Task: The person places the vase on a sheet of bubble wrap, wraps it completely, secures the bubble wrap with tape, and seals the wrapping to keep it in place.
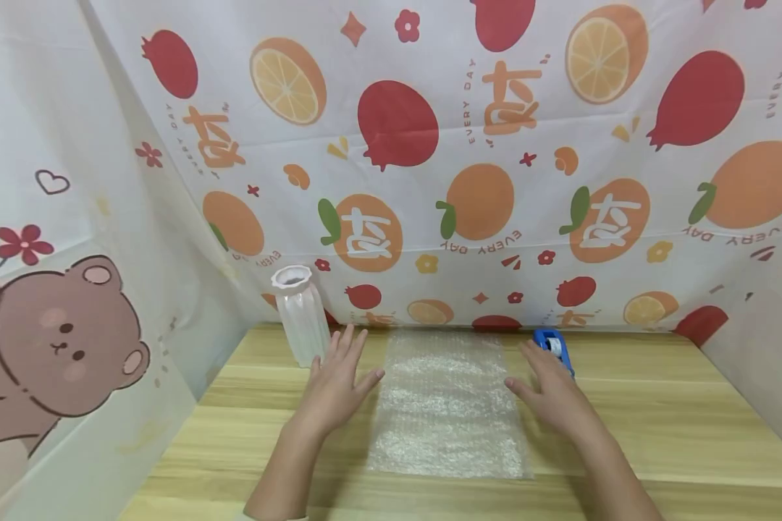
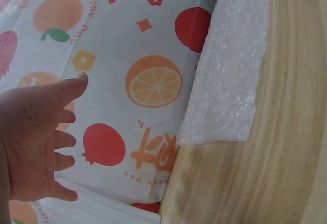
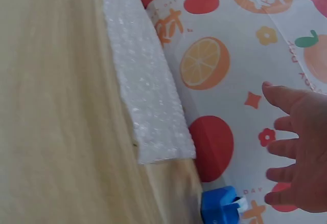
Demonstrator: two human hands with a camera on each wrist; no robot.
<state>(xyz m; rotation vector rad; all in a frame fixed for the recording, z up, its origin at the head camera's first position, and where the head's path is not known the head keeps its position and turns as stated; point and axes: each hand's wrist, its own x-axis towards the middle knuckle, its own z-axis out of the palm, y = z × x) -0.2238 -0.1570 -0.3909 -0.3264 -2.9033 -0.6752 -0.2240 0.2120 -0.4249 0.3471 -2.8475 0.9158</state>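
A clear sheet of bubble wrap [image 1: 450, 405] lies flat on the wooden table, between the two hands. To its left, my left hand [image 1: 335, 387] is held with fingers extended and thumb apart, nothing in it; the left wrist view shows the same bare hand [image 2: 36, 137]. On the other side, my right hand [image 1: 554, 391] has its fingers spread, also holding nothing. Just beyond the left fingers stands a white ribbed vase [image 1: 302, 318], upright. A blue tape dispenser [image 1: 554, 347] sits near the right fingertips, partly hidden by them; in the right wrist view this dispenser [image 3: 219, 206] shows a roll of tape.
The light wooden table [image 1: 658, 420] ends at a fruit-printed cloth [image 1: 423, 210] hanging along its back edge. A cloth with a bear print [image 1: 65, 340] hangs at the left. A pale wall surface [image 1: 769, 347] borders the right side.
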